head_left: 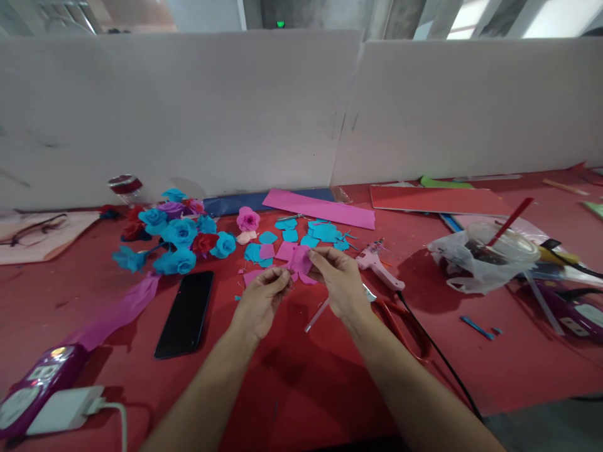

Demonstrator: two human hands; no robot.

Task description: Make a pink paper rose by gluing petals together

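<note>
Over the red table (301,376), my left hand (261,300) and my right hand (340,280) meet on a small pink paper piece (300,260). Both hands pinch it with closed fingers, the left at its lower left edge and the right at its upper right. A thin pale stick (316,316) slants down beneath my right hand; whether the hand holds it I cannot tell. Just beyond the hands lie loose blue and pink cut petals (325,231) and one finished pink paper flower (247,219).
A bunch of blue, red and purple paper roses (176,235) lies at left, with a black phone (185,312) in front. A glue gun (379,263) and red scissors (407,326) lie right of my hands. A bagged drink cup (494,251) stands at right. White partition boards back the table.
</note>
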